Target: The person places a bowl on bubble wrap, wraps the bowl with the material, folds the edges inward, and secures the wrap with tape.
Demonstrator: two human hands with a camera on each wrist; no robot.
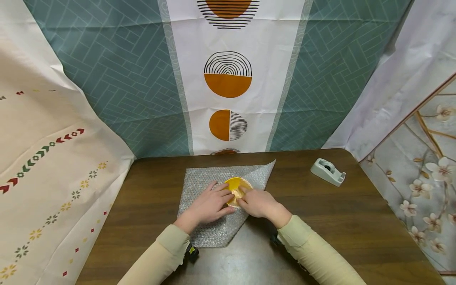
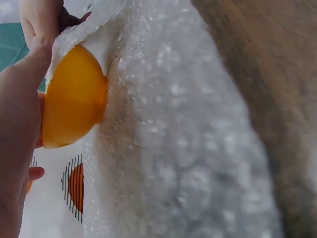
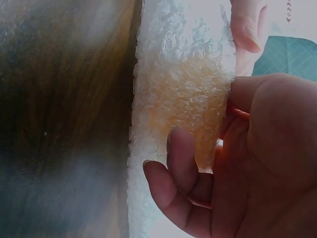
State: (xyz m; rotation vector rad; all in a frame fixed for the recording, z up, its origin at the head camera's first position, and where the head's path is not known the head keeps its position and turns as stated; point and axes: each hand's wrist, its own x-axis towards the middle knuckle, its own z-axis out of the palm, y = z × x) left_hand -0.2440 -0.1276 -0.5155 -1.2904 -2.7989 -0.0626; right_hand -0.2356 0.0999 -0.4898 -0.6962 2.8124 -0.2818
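Head view, round yellow bowl (image 1: 233, 183), right grip (image 1: 261, 202) pinching bubble wrap (image 1: 199, 179) (left grip (image 1: 211, 202) relaxed)

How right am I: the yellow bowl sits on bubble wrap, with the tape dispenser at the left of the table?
Not quite: the head view shows the tape dispenser at the right of the table. The yellow bowl does sit on bubble wrap.

Lower centre: left hand (image 1: 211, 204) and right hand (image 1: 261, 202) touching yellow bowl (image 1: 233, 183) on bubble wrap (image 1: 199, 182). White tape dispenser (image 1: 327, 172) at right, on brown table (image 1: 313, 213).
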